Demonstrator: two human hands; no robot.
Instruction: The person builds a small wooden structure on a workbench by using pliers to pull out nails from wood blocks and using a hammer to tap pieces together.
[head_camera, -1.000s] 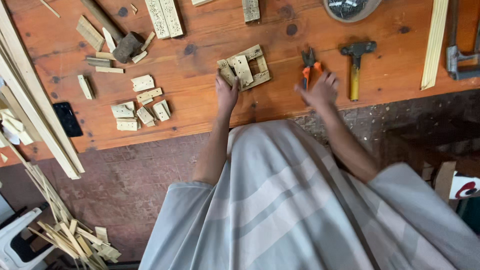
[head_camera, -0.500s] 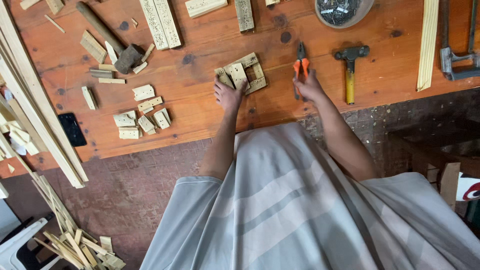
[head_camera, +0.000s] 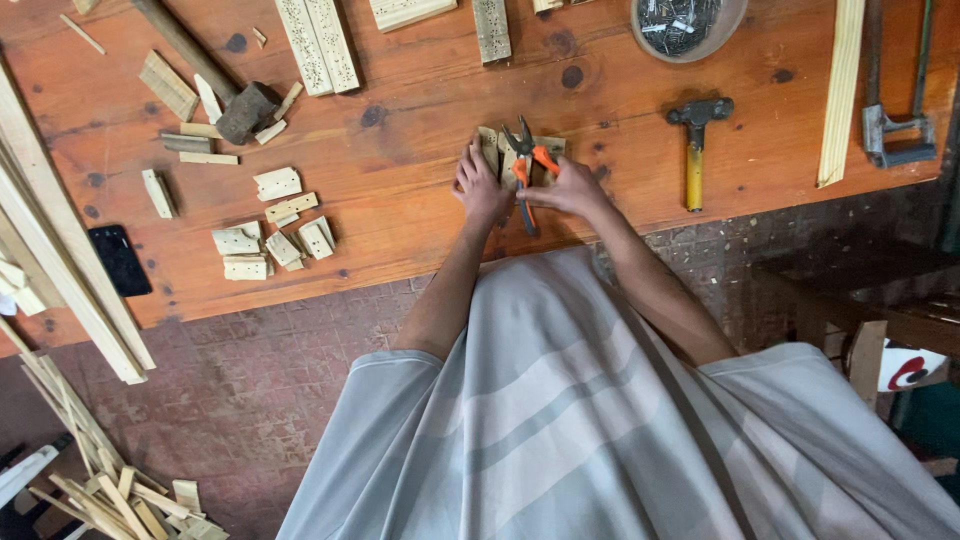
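Pliers up off the wood, both hands at the small wooden frame

Left to right: the left hand (head_camera: 482, 185) presses flat on the wooden frame (head_camera: 492, 148) – near the surface (head_camera: 400, 230) front edge – while the right hand (head_camera: 570, 188), empty a second ago, now grips the orange-handled pliers (head_camera: 527, 165) over it; work on the frame looks underway. Open board lies either side, the hammer (head_camera: 695, 145) well right.
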